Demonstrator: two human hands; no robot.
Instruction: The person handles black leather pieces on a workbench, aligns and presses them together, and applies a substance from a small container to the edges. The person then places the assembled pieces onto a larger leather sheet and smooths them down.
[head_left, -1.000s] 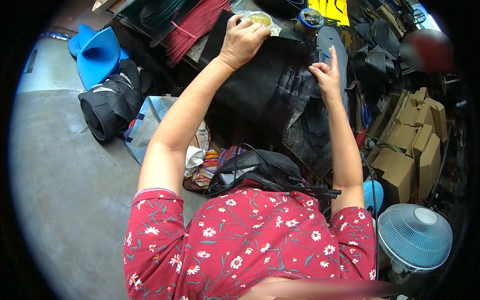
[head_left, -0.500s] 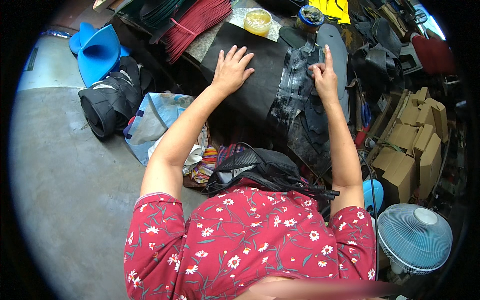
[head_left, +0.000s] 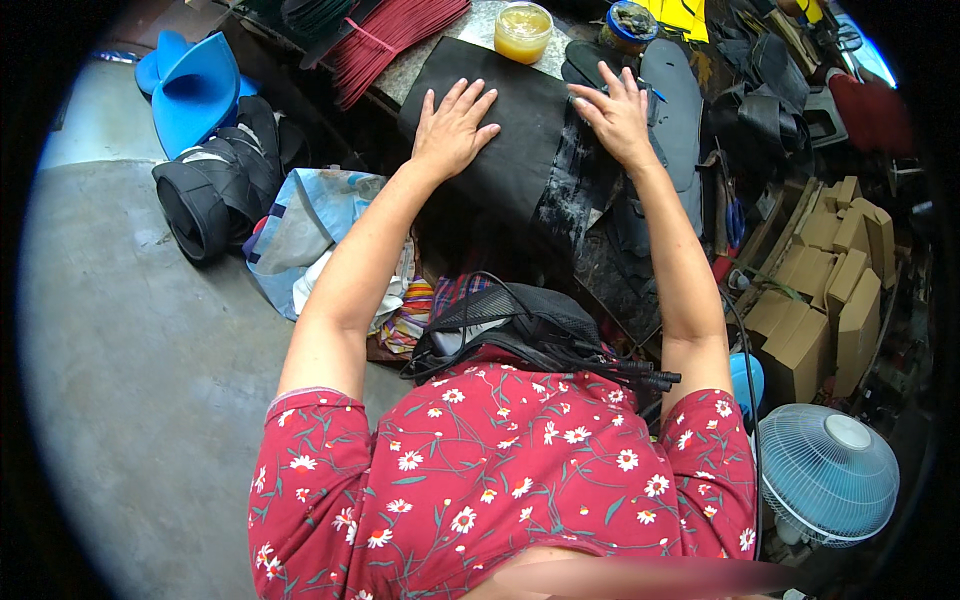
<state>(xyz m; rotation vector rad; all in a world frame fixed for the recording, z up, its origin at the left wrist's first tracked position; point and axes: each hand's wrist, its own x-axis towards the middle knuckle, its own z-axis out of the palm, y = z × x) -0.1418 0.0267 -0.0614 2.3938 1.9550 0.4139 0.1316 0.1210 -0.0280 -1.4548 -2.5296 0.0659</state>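
A large black sheet (head_left: 510, 125) lies across the worktable in front of me, its right end smeared with whitish streaks. My left hand (head_left: 455, 130) rests flat on its left part, fingers spread. Over the streaked right end is my right hand (head_left: 618, 120), fingers apart and nothing gripped. Whether its palm touches the surface I cannot tell. Grey-black flat sole-shaped pieces (head_left: 672, 110) lie just beyond the right hand. Behind the sheet stand an open tub of yellowish paste (head_left: 523, 32) and a blue-rimmed jar (head_left: 629, 25).
Red strips tied in a bundle (head_left: 385, 45) lie at the far left of the table. Blue curved sheets (head_left: 195, 95), a black roll (head_left: 215, 190) and a pale bag (head_left: 310, 225) sit at the left. Cardboard boxes (head_left: 810, 300) and a fan (head_left: 830, 475) stand at right.
My right hand has moved left and away from me, its fingers going from partly curled to spread. The streaked strip at the sheet's right end shows narrower. My left hand stays on the sheet.
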